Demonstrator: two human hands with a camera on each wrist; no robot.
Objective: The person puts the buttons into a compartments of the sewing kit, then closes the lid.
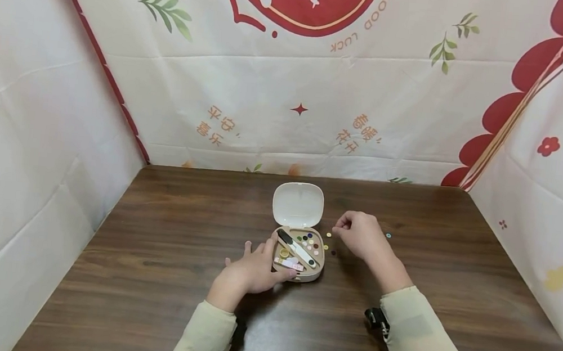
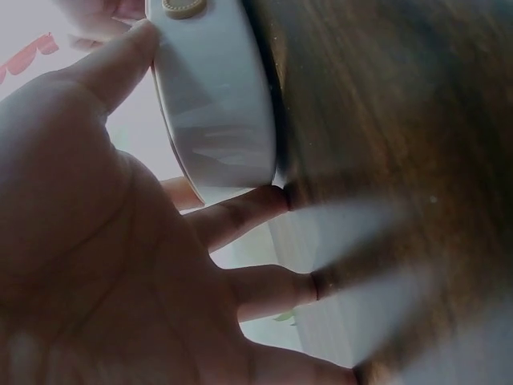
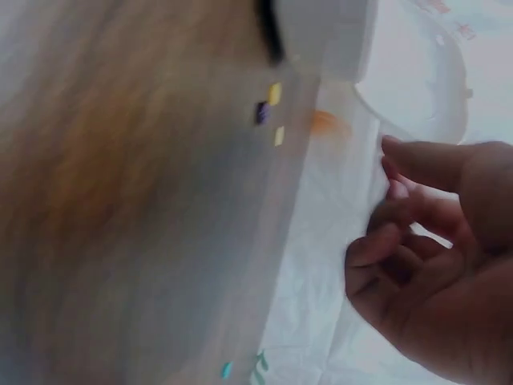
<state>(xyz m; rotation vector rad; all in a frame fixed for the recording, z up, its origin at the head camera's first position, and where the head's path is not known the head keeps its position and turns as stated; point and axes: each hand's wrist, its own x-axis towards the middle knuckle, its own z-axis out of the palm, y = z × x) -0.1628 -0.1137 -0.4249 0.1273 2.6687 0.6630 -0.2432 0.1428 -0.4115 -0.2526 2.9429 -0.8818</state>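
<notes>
A small white sewing kit box (image 1: 308,278) stands on the table with its lid (image 1: 298,205) raised. Inside lie a black-and-white tool (image 1: 299,251) set diagonally, several coloured buttons, a gold ring-like piece (image 1: 284,253) and a pink-and-white strip (image 1: 288,264). My left hand (image 1: 254,269) rests against the box's left side, thumb on the front rim, other fingers straight and spread. To the right of the box, my right hand (image 1: 361,237) is raised with thumb and index tips together; I cannot tell whether anything is between them. Below its fingertips lies a pale yellow button (image 1: 329,235).
Beside the box's right edge are another yellow button (image 1: 326,247) and a dark button (image 1: 333,253). A teal button (image 1: 389,235) lies farther right, beyond the right wrist. The brown wooden table (image 1: 160,277) meets printed white cloth (image 1: 248,93) at the back and sides.
</notes>
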